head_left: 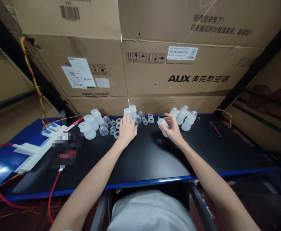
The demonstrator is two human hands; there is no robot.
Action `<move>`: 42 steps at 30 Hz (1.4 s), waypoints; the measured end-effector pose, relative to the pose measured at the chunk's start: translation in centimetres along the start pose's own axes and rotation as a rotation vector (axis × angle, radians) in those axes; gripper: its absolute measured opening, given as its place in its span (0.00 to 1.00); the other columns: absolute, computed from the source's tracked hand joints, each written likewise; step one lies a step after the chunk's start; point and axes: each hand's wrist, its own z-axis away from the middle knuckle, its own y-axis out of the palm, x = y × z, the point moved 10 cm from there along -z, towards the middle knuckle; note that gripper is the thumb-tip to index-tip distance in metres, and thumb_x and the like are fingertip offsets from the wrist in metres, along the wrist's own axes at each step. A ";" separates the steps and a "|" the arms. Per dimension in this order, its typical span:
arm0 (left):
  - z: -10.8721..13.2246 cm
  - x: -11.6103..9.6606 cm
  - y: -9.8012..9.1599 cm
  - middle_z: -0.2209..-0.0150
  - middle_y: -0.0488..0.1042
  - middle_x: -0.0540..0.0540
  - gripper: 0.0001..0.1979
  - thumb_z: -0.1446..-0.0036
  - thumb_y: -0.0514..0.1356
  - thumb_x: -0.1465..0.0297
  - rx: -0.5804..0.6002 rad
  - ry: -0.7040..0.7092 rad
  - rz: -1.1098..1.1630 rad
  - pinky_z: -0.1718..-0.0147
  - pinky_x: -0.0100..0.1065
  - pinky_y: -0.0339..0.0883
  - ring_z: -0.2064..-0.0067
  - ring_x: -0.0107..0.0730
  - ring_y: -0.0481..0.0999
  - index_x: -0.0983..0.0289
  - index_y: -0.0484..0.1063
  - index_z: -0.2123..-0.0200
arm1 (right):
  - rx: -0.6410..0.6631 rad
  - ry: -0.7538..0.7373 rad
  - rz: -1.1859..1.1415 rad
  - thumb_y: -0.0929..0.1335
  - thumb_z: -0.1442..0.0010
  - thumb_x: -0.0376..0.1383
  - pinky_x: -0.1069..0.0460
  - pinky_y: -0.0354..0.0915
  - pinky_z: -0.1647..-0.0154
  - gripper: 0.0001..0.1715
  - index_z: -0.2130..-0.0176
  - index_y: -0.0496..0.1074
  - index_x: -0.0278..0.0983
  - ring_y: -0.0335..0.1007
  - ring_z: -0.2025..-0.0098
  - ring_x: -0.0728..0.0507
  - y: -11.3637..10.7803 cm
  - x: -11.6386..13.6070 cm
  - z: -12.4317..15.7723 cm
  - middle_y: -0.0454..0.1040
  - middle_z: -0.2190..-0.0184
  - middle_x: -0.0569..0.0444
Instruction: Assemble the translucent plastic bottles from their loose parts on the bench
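My right hand [173, 131] is wrapped round a translucent baby bottle [163, 129] with a clear nipple on top, held slightly tilted over the dark mat. To the left, my left hand [127, 129] reaches forward with its fingers stretched in front of an uncapped bottle [127, 111]; whether they touch it is hidden. Another uncapped bottle [133, 110] stands just behind. Around this hand lie clear dome caps [104, 130], clear collar rings [151, 118] and small nipples [112, 128].
Several uncapped bottles [89, 131] stand at left, and several capped bottles [188, 121] at right. A white power strip [38, 154], a red marker [74, 124] and cables occupy the left side. A screwdriver [214, 128] lies far right. Cardboard [145, 86] walls the back.
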 end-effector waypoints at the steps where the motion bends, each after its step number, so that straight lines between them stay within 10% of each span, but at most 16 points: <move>1: -0.1 -0.1 -0.1 0.30 0.66 0.72 0.14 0.36 0.65 0.69 0.005 0.005 0.010 0.34 0.59 0.64 0.30 0.66 0.65 0.68 0.79 0.49 | 0.021 0.012 -0.009 0.77 0.37 0.52 0.42 0.75 0.48 0.39 0.35 0.65 0.44 0.79 0.54 0.39 0.4 -0.2 0.1 0.75 0.47 0.47; 7: 0.1 -0.6 1.1 0.55 0.80 0.60 0.13 0.37 0.68 0.67 0.125 -0.066 0.350 0.50 0.48 0.77 0.53 0.49 0.81 0.62 0.76 0.50 | 0.144 0.002 0.101 0.76 0.35 0.52 0.39 0.74 0.43 0.37 0.34 0.67 0.41 0.80 0.51 0.37 2.5 -0.6 0.7 0.79 0.46 0.44; 12: 0.2 0.6 1.0 0.49 0.75 0.60 0.16 0.34 0.65 0.63 -0.065 -0.256 0.925 0.64 0.34 0.81 0.55 0.36 0.81 0.62 0.76 0.46 | 0.198 -0.037 0.191 0.75 0.33 0.51 0.40 0.73 0.42 0.37 0.33 0.67 0.42 0.80 0.52 0.38 3.2 -0.2 1.0 0.80 0.46 0.45; 17: 0.2 -1.1 2.1 0.47 0.73 0.60 0.20 0.36 0.68 0.57 0.023 -0.235 1.301 0.58 0.37 0.85 0.55 0.34 0.82 0.64 0.78 0.47 | 0.250 -0.057 0.123 0.77 0.36 0.51 0.41 0.72 0.42 0.40 0.32 0.67 0.41 0.79 0.49 0.38 3.9 0.2 1.3 0.80 0.45 0.44; 33: 1.1 -4.3 1.5 0.46 0.82 0.64 0.22 0.39 0.71 0.59 0.135 -0.113 1.271 0.53 0.39 0.84 0.47 0.44 0.84 0.66 0.81 0.46 | 0.182 -0.216 0.224 0.84 0.52 0.58 0.37 0.75 0.44 0.56 0.32 0.69 0.47 0.75 0.42 0.31 4.4 0.7 2.1 0.71 0.39 0.43; 42: 1.1 -5.0 0.1 0.49 0.83 0.62 0.19 0.38 0.70 0.62 0.077 -0.039 1.280 0.52 0.38 0.82 0.52 0.40 0.85 0.65 0.83 0.47 | 0.070 -0.004 0.077 0.82 0.49 0.56 0.44 0.76 0.58 0.69 0.23 0.51 0.47 0.74 0.63 0.44 4.4 1.1 2.5 0.67 0.36 0.40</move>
